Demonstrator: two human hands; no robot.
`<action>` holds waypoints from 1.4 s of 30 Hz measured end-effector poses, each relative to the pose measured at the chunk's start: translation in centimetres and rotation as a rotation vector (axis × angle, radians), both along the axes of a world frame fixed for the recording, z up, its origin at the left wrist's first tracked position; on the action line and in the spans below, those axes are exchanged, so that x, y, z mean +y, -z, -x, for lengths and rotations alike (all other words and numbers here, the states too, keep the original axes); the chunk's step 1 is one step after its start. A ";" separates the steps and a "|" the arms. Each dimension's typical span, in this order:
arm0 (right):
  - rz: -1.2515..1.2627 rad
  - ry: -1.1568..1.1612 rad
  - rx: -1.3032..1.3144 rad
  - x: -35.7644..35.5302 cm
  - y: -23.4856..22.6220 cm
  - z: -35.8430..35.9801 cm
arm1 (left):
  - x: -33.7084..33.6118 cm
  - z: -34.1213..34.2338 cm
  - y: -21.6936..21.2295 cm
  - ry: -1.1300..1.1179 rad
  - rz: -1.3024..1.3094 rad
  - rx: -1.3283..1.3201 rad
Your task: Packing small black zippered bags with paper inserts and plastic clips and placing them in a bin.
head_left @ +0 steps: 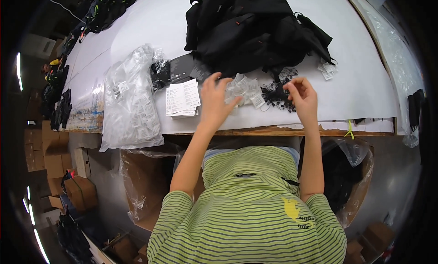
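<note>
My left hand (214,101) is open, its fingers spread, between a stack of white printed cards (182,98) and a pile of small clear packets with white labels (248,89). My right hand (305,97) is closed in a pinch at the right side of a tangle of thin black strings (275,95). Whatever the pinch holds, if anything, is too small to make out. Just beyond both hands lies a heap of black backpacks (248,33). Dark grey printed cards (181,67) lie behind the white stack, partly under the black fabric.
A big clear plastic bag (132,104) of labelled packets hangs slightly over the table's front edge (255,132) on the left. A few packets (327,70) lie at right. Below the edge stand plastic-lined cardboard boxes (146,184). A yellow tie (350,129) hangs at the edge.
</note>
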State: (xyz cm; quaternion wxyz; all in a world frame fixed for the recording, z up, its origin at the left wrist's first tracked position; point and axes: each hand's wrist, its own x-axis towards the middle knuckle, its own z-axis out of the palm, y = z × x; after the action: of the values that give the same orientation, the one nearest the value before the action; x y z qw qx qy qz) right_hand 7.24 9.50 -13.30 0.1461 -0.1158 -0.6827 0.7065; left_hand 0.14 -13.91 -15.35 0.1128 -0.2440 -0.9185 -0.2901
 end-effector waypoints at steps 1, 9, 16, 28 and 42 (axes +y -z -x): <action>-0.114 0.066 0.038 0.1 -1.1 0.2 | -1.1 0.1 -0.8 -0.034 -0.014 0.017; -0.503 0.236 0.206 1.0 -4.7 2.2 | -13.2 1.1 0.5 -0.718 0.358 -0.159; -0.415 0.240 0.188 0.6 -5.9 1.8 | -14.2 0.2 1.9 -0.626 0.153 -0.096; -0.092 -0.119 -0.017 -5.2 -3.2 -3.4 | -5.4 -4.6 -7.6 -0.196 -1.169 -0.697; -0.231 -0.093 0.050 -6.5 -4.7 -4.4 | 2.1 -8.5 -4.4 0.081 -0.910 -0.409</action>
State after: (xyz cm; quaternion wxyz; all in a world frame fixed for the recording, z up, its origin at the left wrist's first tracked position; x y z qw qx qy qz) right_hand 11.67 3.03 -8.62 0.1429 -0.0488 -0.7603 0.6318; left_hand 8.68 -11.84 -10.91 0.0141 -0.1435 -0.6919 -0.7075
